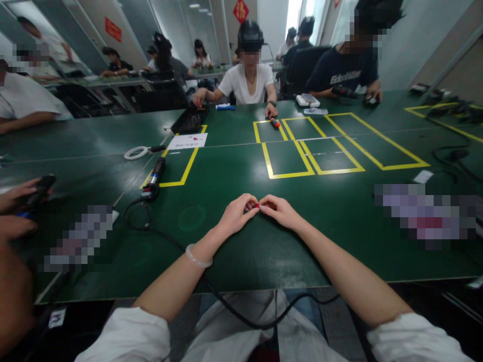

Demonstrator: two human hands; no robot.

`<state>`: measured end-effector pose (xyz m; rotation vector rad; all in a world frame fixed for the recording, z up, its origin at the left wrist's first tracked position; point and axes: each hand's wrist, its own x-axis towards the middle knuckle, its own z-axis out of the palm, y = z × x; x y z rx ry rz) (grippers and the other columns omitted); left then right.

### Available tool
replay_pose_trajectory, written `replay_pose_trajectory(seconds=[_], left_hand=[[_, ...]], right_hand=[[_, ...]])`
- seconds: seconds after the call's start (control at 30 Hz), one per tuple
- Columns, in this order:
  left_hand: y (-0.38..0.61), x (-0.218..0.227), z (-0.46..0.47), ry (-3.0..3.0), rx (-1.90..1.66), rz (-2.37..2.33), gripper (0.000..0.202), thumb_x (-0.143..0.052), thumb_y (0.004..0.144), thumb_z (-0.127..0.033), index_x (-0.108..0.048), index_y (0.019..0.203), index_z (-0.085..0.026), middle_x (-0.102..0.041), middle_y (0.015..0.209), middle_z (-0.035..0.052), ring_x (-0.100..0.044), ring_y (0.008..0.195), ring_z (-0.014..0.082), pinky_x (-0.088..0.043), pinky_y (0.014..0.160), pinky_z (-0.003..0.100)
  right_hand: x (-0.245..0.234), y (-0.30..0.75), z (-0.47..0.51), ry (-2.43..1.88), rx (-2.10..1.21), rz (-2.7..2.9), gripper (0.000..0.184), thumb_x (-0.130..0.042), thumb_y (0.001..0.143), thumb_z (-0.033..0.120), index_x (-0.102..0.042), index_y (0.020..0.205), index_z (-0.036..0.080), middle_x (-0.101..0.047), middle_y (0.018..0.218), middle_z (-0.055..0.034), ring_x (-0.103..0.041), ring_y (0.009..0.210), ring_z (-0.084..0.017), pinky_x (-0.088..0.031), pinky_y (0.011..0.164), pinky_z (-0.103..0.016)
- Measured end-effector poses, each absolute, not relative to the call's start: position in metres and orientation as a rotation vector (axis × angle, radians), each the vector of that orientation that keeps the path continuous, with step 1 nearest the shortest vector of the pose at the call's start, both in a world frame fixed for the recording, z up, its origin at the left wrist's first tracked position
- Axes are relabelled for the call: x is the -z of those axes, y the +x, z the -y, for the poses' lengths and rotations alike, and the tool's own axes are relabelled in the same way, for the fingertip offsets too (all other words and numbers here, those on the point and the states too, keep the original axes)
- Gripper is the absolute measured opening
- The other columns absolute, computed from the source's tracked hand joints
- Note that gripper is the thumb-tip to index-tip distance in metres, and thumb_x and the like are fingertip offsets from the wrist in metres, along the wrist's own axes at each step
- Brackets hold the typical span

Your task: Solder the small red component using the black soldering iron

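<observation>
A small red piece point(257, 205) with a pale or shiny end sits between my fingertips, too small to name. My left hand point(237, 212) pinches it from one side, fingers curled; a translucent white bangle point(198, 256) circles that wrist. From the other side my right hand point(282, 212) closes thumb and forefinger at its pale end. Both hands meet low over the green table point(241, 261), near its front edge. My fingers cover most of the piece.
A black electric screwdriver point(154, 178) lies to the left, its cable point(226, 306) crossing under my forearms. Yellow tape frames point(292, 176) mark the table ahead. Beyond are a black tray point(189, 119), a white paper point(187, 141) and a red-and-black tool point(275, 122) by a co-worker's hand. Others work alongside.
</observation>
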<state>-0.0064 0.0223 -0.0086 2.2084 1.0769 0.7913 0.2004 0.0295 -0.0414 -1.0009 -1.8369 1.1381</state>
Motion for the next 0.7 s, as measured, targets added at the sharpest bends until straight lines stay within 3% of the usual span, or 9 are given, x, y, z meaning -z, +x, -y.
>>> replay_pose_trajectory(seconds=[0.33, 0.7], left_hand=[[-0.0064, 0.008, -0.0202, 2.252, -0.765, -1.098, 0.015, -0.056, 0.094, -0.032, -0.06, 0.102, -0.02, -0.065, 0.096, 0.0033, -0.063, 0.088, 0.0152, -0.05, 0.082, 0.028], [-0.0087, 0.0123, -0.026, 2.155, -0.787, -1.106, 0.018, -0.055, 0.095, -0.033, -0.061, 0.105, -0.019, -0.069, 0.1, 0.0043, -0.066, 0.09, 0.0159, -0.052, 0.084, 0.029]], right_hand=[[0.0454, 0.1985, -0.0323, -0.89, -1.341, 1.652, 0.025, -0.063, 0.088, 0.042, -0.058, 0.098, 0.019, -0.066, 0.082, -0.002, -0.061, 0.069, -0.013, -0.049, 0.067, -0.027], [0.0401, 0.1984, -0.0299, -0.945, -1.199, 1.752, 0.02, -0.068, 0.081, 0.028, -0.06, 0.097, 0.018, -0.064, 0.085, -0.0004, -0.054, 0.065, -0.01, -0.041, 0.058, -0.023]])
